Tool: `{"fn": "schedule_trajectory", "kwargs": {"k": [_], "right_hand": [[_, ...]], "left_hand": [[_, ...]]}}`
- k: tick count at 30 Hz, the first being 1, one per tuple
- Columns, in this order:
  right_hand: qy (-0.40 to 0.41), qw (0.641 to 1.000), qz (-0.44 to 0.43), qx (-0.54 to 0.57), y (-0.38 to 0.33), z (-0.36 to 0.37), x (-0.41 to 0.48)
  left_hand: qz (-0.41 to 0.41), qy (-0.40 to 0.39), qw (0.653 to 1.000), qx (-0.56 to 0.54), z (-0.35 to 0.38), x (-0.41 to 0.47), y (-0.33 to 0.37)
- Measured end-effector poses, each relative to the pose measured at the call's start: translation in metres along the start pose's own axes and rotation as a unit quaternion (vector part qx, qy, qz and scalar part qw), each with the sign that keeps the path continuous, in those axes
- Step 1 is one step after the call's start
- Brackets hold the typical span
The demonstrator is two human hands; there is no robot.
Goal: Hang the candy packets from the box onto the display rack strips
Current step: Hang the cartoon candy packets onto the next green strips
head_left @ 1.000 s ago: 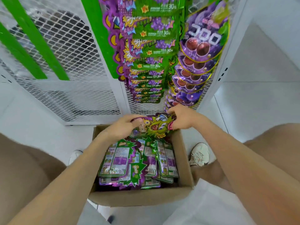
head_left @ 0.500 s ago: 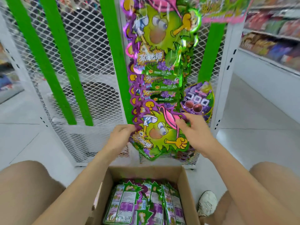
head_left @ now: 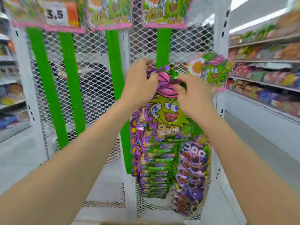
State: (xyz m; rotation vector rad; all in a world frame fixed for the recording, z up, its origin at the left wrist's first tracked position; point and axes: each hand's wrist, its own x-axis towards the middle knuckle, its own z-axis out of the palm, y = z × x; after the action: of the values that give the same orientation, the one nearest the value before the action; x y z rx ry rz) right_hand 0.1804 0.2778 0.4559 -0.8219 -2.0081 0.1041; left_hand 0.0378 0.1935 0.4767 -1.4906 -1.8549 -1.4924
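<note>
A green and purple candy packet with a cartoon face and pink cap is held up against a green display strip on the white mesh rack. My left hand pinches the packet's top left corner. My right hand pinches its top right edge. Below it, several matching packets hang in a column on the same strip. The box is out of view.
Purple grape gummy packets hang in a column to the right. Three bare green strips run down the mesh on the left. Store shelves full of snacks line the right side. Another cartoon packet hangs at upper right.
Both hands lifted the packet out of the box and up to the top of the hanging column. The view tilted upward, so the box has dropped out of sight.
</note>
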Motion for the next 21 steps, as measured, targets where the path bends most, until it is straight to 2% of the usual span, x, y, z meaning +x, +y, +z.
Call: {"fn": "schedule_trajectory", "kwargs": {"k": [3, 8, 11, 17, 21], "right_hand": [[0.032, 0.999, 0.008, 0.000, -0.011, -0.006, 0.031], [0.097, 0.995, 0.007, 0.024, -0.010, -0.006, 0.074], [0.091, 0.995, -0.021, 0.034, -0.013, -0.013, 0.094], [0.095, 0.986, -0.091, 0.101, -0.020, -0.014, 0.116], [0.101, 0.984, -0.103, 0.108, -0.022, -0.007, 0.124]], "left_hand": [[-0.068, -0.039, 0.996, -0.045, 0.005, 0.030, 0.011], [-0.136, -0.023, 0.983, -0.117, 0.009, 0.065, 0.023], [-0.152, -0.021, 0.978, -0.141, 0.007, 0.085, 0.027], [-0.238, -0.061, 0.955, -0.166, 0.002, 0.104, 0.028], [-0.243, -0.064, 0.955, -0.159, 0.007, 0.104, 0.021]]}}
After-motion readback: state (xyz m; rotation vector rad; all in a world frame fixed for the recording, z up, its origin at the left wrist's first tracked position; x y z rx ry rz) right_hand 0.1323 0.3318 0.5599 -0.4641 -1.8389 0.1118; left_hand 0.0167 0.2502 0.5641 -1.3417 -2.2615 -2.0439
